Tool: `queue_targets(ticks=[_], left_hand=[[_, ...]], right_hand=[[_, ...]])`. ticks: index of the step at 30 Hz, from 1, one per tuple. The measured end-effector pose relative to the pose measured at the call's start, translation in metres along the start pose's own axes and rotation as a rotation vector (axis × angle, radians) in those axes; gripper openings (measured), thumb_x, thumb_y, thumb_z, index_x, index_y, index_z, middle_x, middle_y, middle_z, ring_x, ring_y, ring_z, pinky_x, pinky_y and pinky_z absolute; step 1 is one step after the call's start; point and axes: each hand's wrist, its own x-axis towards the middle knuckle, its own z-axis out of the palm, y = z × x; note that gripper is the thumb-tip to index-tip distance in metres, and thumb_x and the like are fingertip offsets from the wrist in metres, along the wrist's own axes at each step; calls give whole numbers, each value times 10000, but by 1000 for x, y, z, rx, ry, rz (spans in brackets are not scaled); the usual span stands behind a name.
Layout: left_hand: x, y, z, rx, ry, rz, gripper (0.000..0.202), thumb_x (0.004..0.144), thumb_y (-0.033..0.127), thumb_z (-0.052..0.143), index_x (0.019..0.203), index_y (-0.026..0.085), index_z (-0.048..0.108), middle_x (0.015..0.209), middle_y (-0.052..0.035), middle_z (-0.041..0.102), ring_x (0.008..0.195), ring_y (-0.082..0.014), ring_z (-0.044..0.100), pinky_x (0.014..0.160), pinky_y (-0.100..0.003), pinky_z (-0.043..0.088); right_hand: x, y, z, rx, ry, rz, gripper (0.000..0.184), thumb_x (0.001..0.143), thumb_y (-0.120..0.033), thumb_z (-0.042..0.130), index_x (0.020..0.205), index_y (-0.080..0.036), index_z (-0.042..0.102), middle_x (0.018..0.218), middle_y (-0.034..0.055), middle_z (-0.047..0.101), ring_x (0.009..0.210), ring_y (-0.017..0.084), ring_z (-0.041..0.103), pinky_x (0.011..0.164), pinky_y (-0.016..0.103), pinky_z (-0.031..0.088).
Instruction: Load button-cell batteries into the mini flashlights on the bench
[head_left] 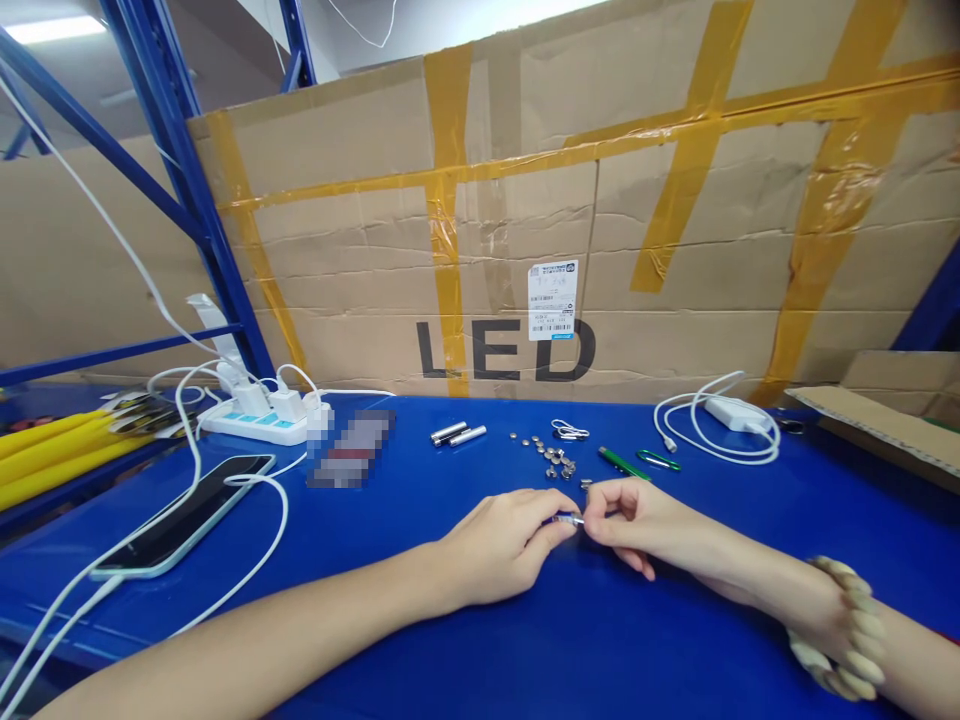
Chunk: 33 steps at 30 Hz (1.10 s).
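Note:
My left hand (504, 545) and my right hand (637, 520) meet over the blue table (465, 650), both pinched on a small silver cylindrical part (570, 519) held between their fingertips. Just behind them lies a scatter of several small button cells (551, 455). A green pen-like tube (621, 463) and a green carabiner clip (660, 460) lie right of the cells. Two silver tubes (458, 433) lie to the left of the cells. A beaded bracelet (844, 640) is on my right wrist.
A phone (184, 515) on a white cable lies at the left, near a white power strip (262, 415) with chargers. A white charger and cable (724, 420) sit at the right. A taped cardboard wall (570, 220) marked LED stands behind; yellow rods (52, 445) lie far left.

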Motion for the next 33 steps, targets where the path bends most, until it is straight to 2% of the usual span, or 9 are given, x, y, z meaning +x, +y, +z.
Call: queue_targets(ticks=[6, 18, 24, 31, 33], left_hand=[[0, 1, 1, -7, -31, -45, 193, 912, 245, 369, 984, 170, 533, 861, -23, 608, 780, -127, 561, 695, -205, 422], [0, 0, 0, 20, -10, 4, 195, 917, 235, 357, 992, 181, 528, 870, -13, 606, 801, -122, 555, 718, -202, 413], [-1, 1, 0, 31, -2, 8, 198, 915, 233, 356, 1000, 183, 528, 870, -15, 608, 799, -127, 557, 715, -208, 412], [-1, 0, 1, 37, -8, -23, 200, 920, 256, 346, 957, 168, 522, 825, -18, 593, 756, -126, 544, 683, -209, 406], [-1, 0, 1, 27, -13, -49, 186, 916, 256, 355, 938, 168, 517, 798, -12, 585, 738, -121, 540, 666, -204, 400]], right_hand=[[2, 1, -2, -18, 4, 5, 415, 620, -464, 712, 684, -129, 476, 434, -61, 398, 379, 37, 366, 357, 138, 309], [0, -2, 1, 18, 29, 40, 420, 559, -407, 752, 668, -127, 458, 442, -56, 439, 376, 38, 394, 356, 133, 312], [0, -2, 1, 30, 9, 18, 412, 574, -397, 750, 674, -121, 460, 435, -63, 422, 380, 29, 379, 358, 122, 317], [0, -8, 5, 40, 145, 19, 478, 509, -427, 764, 796, -117, 541, 618, -32, 529, 380, 19, 415, 345, 141, 323], [0, -8, 5, 4, 168, 2, 449, 523, -427, 749, 783, -110, 568, 596, -21, 542, 374, 35, 435, 346, 153, 325]])
